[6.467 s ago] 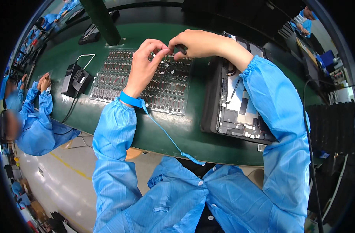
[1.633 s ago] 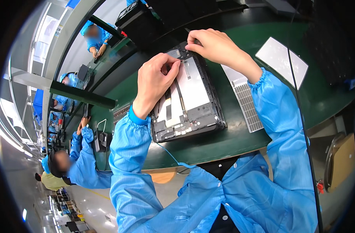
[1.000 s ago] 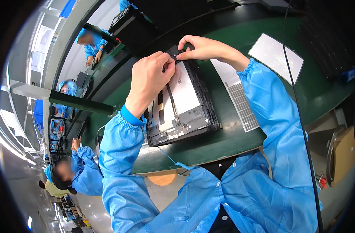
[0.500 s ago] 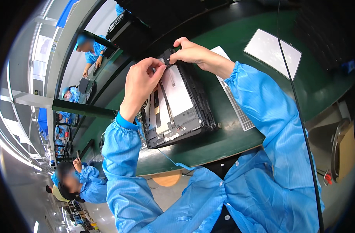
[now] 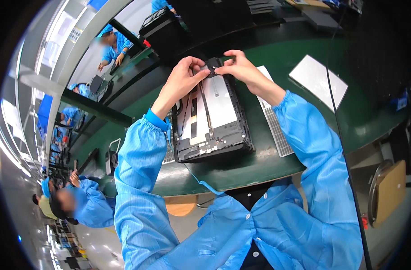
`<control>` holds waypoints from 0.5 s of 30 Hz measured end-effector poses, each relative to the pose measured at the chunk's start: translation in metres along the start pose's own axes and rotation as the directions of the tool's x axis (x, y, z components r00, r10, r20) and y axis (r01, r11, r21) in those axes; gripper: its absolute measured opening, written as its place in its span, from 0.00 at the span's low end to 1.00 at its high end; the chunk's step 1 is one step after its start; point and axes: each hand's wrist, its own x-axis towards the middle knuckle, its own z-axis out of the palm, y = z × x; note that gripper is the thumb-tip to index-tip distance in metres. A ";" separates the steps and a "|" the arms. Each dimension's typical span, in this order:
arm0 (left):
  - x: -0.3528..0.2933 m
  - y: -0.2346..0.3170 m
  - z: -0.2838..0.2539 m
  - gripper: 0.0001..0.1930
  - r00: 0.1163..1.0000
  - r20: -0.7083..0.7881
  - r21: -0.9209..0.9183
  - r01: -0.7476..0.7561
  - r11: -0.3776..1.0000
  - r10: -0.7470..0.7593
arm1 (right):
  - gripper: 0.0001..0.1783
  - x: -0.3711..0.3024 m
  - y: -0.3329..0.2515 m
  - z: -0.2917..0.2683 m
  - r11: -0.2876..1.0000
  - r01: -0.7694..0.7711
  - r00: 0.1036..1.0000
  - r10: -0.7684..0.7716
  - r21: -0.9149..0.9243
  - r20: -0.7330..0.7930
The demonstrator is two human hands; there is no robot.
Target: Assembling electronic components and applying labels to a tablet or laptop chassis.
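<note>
An opened tablet-like device [image 5: 214, 121], back cover off, lies on the green table [image 5: 259, 166] in front of me, its silver and black inner parts showing. Both hands meet at its far edge. My left hand [image 5: 180, 81] and my right hand [image 5: 239, 67] pinch a small black part [image 5: 211, 66] between their fingertips, just above the device's top end. Blue smock sleeves cover both forearms, and a blue wrist strap sits on my left wrist.
A flat silver panel [image 5: 318, 81] lies on the table at the right. A perforated grey tray [image 5: 273, 121] sticks out from under the device. A dark bin [image 5: 162, 31] stands behind. Other people in blue smocks work at benches on the left.
My view has swung from the keyboard tray to the opened device. Over the last second both hands have moved up to its far end, pinching the small black part.
</note>
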 end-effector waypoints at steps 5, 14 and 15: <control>-0.078 -0.022 -0.002 0.22 0.930 -0.366 -0.374 -0.190 0.908 0.044 | 0.30 -0.058 0.017 -0.017 0.926 0.375 0.917 -0.377 -0.042 -0.128; -0.131 -0.003 0.033 0.36 0.912 -0.395 -0.715 -0.231 0.660 -0.108 | 0.18 -0.100 -0.003 0.019 0.951 0.292 0.956 -0.290 -0.096 0.042; -0.129 0.002 0.033 0.37 0.912 -0.398 -0.743 -0.253 0.620 -0.105 | 0.17 -0.101 -0.015 0.020 0.967 0.255 0.966 -0.253 -0.029 0.044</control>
